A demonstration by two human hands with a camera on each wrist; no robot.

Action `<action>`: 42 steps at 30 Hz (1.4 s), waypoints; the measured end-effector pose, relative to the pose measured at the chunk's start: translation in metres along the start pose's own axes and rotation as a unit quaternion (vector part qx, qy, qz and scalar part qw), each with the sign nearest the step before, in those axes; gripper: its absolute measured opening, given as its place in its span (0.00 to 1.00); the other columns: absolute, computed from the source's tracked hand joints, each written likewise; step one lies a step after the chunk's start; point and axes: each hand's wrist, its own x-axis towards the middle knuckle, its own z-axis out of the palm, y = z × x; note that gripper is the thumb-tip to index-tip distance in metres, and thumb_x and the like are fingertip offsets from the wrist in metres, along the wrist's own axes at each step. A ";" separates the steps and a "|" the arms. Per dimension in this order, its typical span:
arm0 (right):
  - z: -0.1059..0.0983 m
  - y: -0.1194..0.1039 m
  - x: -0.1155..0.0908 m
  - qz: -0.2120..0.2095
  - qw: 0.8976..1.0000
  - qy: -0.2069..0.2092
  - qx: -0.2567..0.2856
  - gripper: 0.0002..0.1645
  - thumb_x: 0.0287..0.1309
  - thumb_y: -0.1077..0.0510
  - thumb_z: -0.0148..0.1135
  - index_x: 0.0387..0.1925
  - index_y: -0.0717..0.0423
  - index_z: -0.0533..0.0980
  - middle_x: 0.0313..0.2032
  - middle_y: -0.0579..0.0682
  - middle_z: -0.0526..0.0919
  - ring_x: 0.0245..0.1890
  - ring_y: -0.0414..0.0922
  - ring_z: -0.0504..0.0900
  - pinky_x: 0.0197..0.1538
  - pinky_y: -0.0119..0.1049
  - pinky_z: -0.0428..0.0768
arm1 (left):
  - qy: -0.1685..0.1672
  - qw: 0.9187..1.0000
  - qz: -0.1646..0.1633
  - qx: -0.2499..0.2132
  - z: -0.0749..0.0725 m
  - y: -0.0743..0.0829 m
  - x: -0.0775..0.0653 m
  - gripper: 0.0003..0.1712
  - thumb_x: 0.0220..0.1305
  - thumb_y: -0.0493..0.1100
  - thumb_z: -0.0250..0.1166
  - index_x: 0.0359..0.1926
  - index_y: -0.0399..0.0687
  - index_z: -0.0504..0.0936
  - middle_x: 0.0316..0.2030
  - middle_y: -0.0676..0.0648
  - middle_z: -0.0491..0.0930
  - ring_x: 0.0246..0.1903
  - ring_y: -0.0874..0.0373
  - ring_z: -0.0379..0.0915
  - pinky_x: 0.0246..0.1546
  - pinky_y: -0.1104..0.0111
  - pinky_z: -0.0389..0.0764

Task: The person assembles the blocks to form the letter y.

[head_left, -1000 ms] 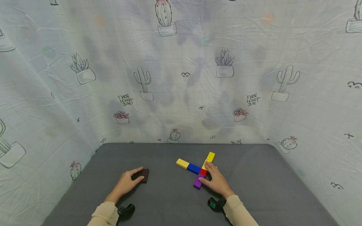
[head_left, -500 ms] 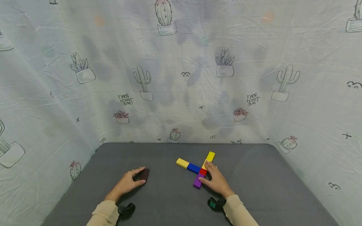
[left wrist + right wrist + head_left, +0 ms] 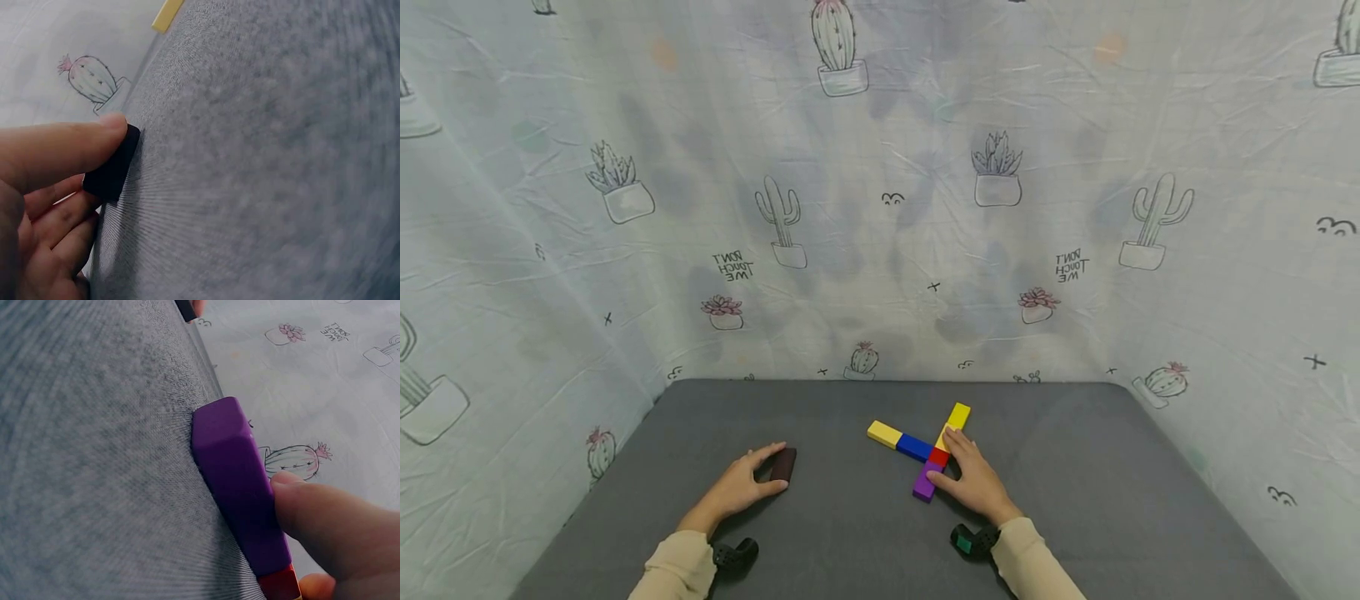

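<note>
My left hand (image 3: 737,487) holds a dark brown rectangular block (image 3: 783,465) on the left part of the table, with the thumb at its near end and fingers at its far end. In the left wrist view the thumb lies against the same dark block (image 3: 114,164). My right hand (image 3: 973,479) rests on a row of joined coloured blocks. Its thumb touches the purple block (image 3: 232,481), and its fingertips reach the yellow block beyond the red block (image 3: 938,457). A blue block (image 3: 914,447) and a pale yellow block (image 3: 884,434) branch off to the left.
The grey table (image 3: 850,533) ends at a back edge before a hanging pale curtain (image 3: 880,233) printed with cacti. A bright yellow block (image 3: 958,414) forms the row's far end. Black wrist devices (image 3: 735,557) sit below both hands.
The dark block has turned slightly, and its long side now slants more. My left thumb has shifted a little to the right along with it. The right hand and coloured blocks stay put.
</note>
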 end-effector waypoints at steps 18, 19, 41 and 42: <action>0.002 0.002 0.001 -0.003 1.000 0.007 -0.008 0.50 0.54 0.35 0.61 0.68 0.62 0.61 0.69 0.56 0.61 0.71 0.54 0.55 0.71 0.54 0.51 | 0.040 0.998 -0.024 -0.036 0.007 -0.003 -0.001 0.43 0.52 0.54 0.72 0.66 0.44 0.67 0.67 0.31 0.59 0.67 0.29 0.46 0.61 0.38 0.59; 0.002 0.003 0.001 -0.003 1.000 0.007 -0.010 0.50 0.54 0.35 0.61 0.68 0.62 0.61 0.69 0.56 0.61 0.71 0.54 0.56 0.71 0.55 0.51 | 0.042 0.998 -0.026 -0.037 0.007 -0.003 -0.002 0.43 0.52 0.54 0.72 0.66 0.44 0.67 0.67 0.31 0.59 0.67 0.29 0.48 0.61 0.38 0.60; 0.002 0.003 0.002 -0.004 1.000 0.008 -0.012 0.51 0.53 0.34 0.62 0.68 0.62 0.61 0.69 0.57 0.61 0.71 0.55 0.56 0.70 0.56 0.52 | 0.078 0.995 -0.035 -0.045 0.009 0.000 -0.002 0.43 0.52 0.48 0.72 0.67 0.43 0.66 0.67 0.31 0.60 0.64 0.31 0.58 0.59 0.42 0.66; 0.002 0.003 0.001 -0.003 1.000 0.007 -0.014 0.51 0.53 0.34 0.61 0.68 0.62 0.61 0.69 0.57 0.61 0.71 0.55 0.56 0.71 0.55 0.52 | 0.077 0.995 -0.036 -0.046 0.009 0.000 -0.002 0.43 0.52 0.48 0.72 0.67 0.43 0.65 0.67 0.31 0.59 0.64 0.31 0.57 0.59 0.41 0.66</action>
